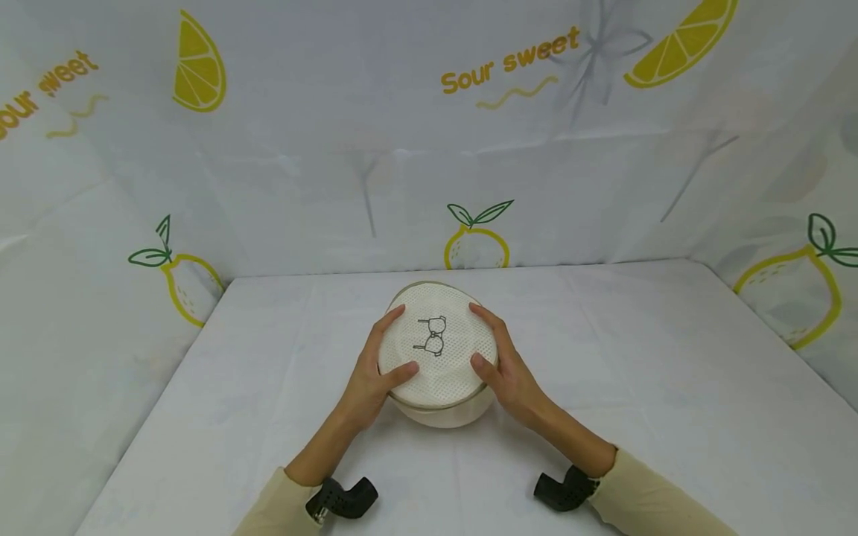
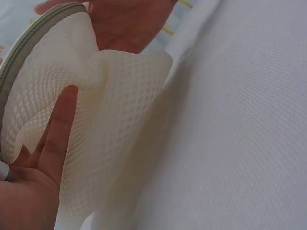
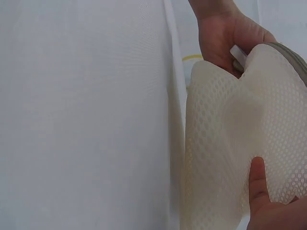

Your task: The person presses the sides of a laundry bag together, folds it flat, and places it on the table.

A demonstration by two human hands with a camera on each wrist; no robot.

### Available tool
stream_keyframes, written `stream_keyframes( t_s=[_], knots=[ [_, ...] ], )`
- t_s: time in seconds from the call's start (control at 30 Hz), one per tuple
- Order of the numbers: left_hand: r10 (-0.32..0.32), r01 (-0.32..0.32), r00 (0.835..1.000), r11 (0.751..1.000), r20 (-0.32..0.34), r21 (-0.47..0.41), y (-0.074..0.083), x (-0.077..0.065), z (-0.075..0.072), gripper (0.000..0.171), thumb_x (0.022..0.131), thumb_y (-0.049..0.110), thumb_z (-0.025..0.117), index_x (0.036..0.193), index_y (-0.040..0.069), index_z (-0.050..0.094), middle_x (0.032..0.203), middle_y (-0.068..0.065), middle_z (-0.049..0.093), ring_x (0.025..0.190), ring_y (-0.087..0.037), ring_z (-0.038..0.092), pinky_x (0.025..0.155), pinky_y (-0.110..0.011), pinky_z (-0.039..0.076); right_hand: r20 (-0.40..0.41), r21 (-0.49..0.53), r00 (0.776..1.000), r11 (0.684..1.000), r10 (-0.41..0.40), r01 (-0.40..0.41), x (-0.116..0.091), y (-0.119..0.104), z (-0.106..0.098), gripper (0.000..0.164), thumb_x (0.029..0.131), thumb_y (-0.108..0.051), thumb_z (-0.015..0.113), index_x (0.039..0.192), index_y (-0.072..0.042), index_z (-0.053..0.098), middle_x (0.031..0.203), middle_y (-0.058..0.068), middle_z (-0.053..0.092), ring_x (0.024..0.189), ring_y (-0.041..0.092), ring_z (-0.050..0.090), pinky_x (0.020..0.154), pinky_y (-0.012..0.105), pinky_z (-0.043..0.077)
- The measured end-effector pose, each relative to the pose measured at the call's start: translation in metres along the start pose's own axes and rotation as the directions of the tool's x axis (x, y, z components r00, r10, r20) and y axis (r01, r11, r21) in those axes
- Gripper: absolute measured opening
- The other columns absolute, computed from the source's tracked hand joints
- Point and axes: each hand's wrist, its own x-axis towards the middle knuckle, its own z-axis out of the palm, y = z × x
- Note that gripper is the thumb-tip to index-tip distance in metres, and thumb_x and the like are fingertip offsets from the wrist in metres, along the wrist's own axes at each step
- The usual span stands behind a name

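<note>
A round, cream mesh laundry bag (image 1: 439,298) with a small black line drawing on its top is held a little above or on the table; which, I cannot tell. My left hand (image 1: 371,377) grips its left side, thumb on the top. On the other side my right hand (image 1: 515,378) grips it in the same way. A greenish-grey zipper (image 2: 29,36) runs around the bag's rim in the left wrist view. The mesh side wall (image 3: 211,105) sags and folds in the right wrist view, where a pale tab (image 3: 238,55) shows beside the left hand.
White cloth covers the table (image 1: 637,357). Behind it hangs a white curtain (image 1: 302,164) printed with lemons and lettering, and more of it closes in both sides. Black wrist devices (image 1: 343,499) sit at the cuffs of the beige sleeves.
</note>
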Motion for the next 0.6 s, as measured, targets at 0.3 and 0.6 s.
stream_keyframes(
  t_s=[0.3,0.6],
  knots=[
    [0.02,-0.02,0.999,1.0,-0.026,0.006,-0.0027,-0.0001,0.0009,0.079,0.084,0.017,0.074,0.149,0.025,0.03,0.154,-0.002,0.019,0.137,-0.026,0.029,0.106,-0.03,0.032,-0.007,-0.003,1.0,1.0,-0.003,0.003,-0.0007,0.0004,0.003,0.064,0.098,-0.046,0.044,0.152,-0.024,0.018,0.157,0.004,0.014,0.143,0.025,0.011,0.109,0.057,0.01],
    [0.016,-0.015,0.999,1.0,-0.046,0.015,-0.0036,-0.0005,0.0022,0.076,0.084,0.013,0.073,0.148,0.024,0.033,0.152,-0.004,0.024,0.134,-0.026,0.033,0.105,-0.03,0.034,0.0,0.011,1.0,1.0,0.001,-0.001,-0.0007,0.0015,0.0035,0.063,0.098,-0.044,0.045,0.152,-0.023,0.019,0.157,0.004,0.014,0.143,0.025,0.013,0.109,0.057,0.012]
  ],
)
